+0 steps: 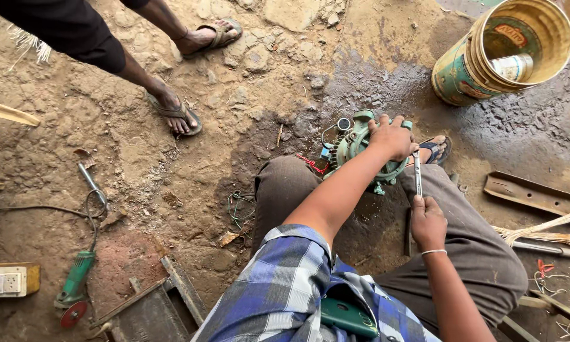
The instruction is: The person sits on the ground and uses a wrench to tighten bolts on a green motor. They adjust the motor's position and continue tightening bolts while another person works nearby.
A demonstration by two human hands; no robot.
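Observation:
A small green pump motor (354,142) sits on the oily dirt between my knees. My left hand (392,136) presses down on its right side, fingers curled over the housing. My right hand (427,221), with a bangle at the wrist, is shut on the handle of a metal spanner (417,174). The spanner points up to the motor's right edge, just beside my left hand. Red and green wires (310,164) trail from the motor's left side.
Another person's sandalled feet (177,111) stand at the upper left. A tipped tin bucket (506,47) lies at upper right. A green angle grinder (76,282) and socket box (6,280) lie at left; metal bars (532,193) and a steel frame (152,307) lie nearby.

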